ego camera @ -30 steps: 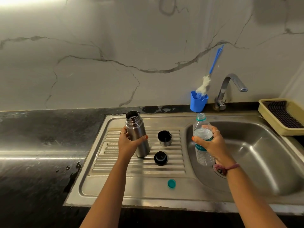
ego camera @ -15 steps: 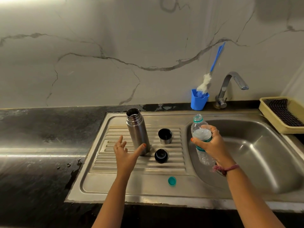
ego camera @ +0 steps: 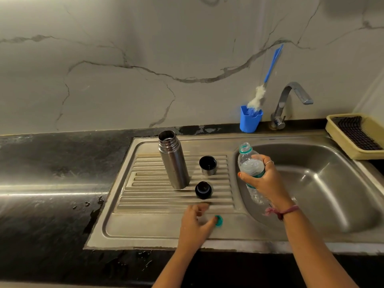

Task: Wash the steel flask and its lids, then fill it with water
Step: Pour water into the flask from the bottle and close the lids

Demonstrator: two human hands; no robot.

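The open steel flask [ego camera: 174,163] stands upright on the ribbed drainboard [ego camera: 145,225]. To its right sits the steel cup lid [ego camera: 207,165], mouth up, and in front of that the black stopper lid [ego camera: 203,190]. My right hand [ego camera: 264,179] grips an uncapped clear plastic water bottle [ego camera: 248,161], part full, at the left edge of the sink basin [ego camera: 332,194]. My left hand [ego camera: 194,225] hovers low over the front of the drainboard, blurred, fingers loosely bent, its thumb tip at the small teal bottle cap [ego camera: 219,220].
A tap [ego camera: 291,100] stands behind the basin, with a blue holder [ego camera: 249,121] and a bottle brush [ego camera: 257,96] to its left. A yellow tray [ego camera: 340,146] sits at the far right. Black counter [ego camera: 52,173] stretches left of the sink.
My left hand let go of the flask and moved back and right to the teal cap. The flask stays upright. My right hand keeps holding the bottle.
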